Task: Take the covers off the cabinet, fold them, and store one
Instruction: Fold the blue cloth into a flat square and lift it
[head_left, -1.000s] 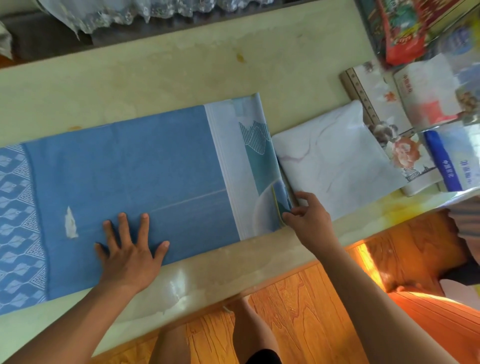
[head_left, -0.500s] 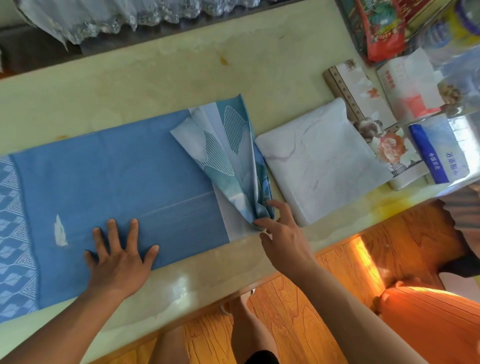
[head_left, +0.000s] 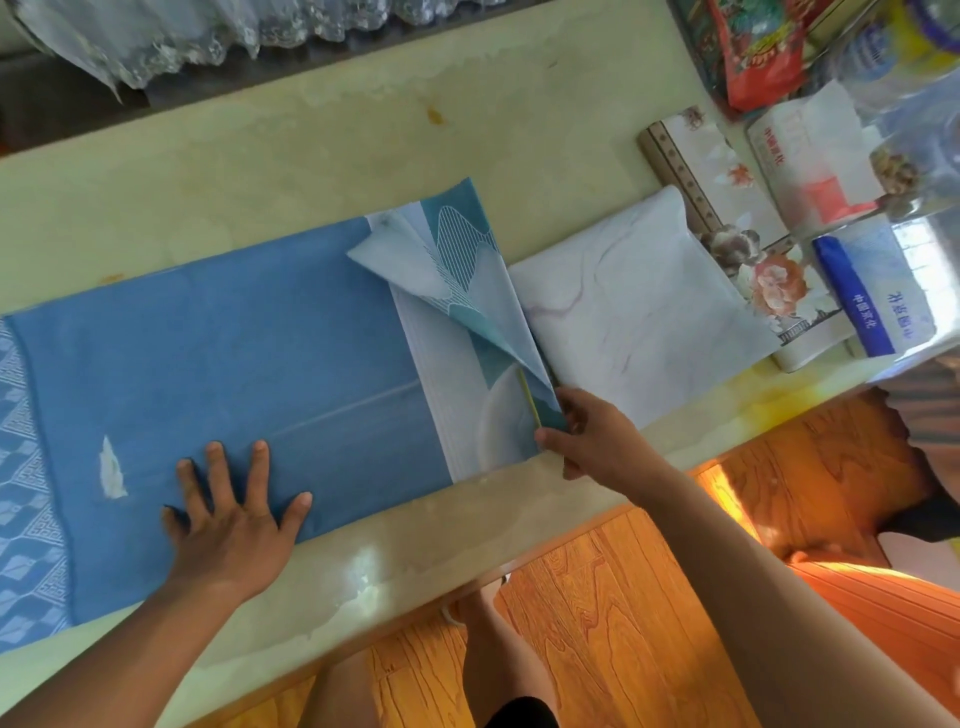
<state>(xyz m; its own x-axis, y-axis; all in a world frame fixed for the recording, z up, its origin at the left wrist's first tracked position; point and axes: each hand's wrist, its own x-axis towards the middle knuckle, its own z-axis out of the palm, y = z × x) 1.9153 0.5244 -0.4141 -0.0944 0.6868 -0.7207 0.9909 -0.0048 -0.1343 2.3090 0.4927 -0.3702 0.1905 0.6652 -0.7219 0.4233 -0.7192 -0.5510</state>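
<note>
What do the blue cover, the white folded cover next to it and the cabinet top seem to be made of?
Blue cover: probably thin woven cloth, matte; its corner curls softly where the right hand pinches it.
White folded cover: likely smooth cloth with a faint marble print; which fabric is unclear.
Cabinet top: hard, glossy, stone-like or laminate; it reflects light near the front edge.

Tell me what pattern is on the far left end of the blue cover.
White diamond and fret shapes on blue cover, head view.
</note>
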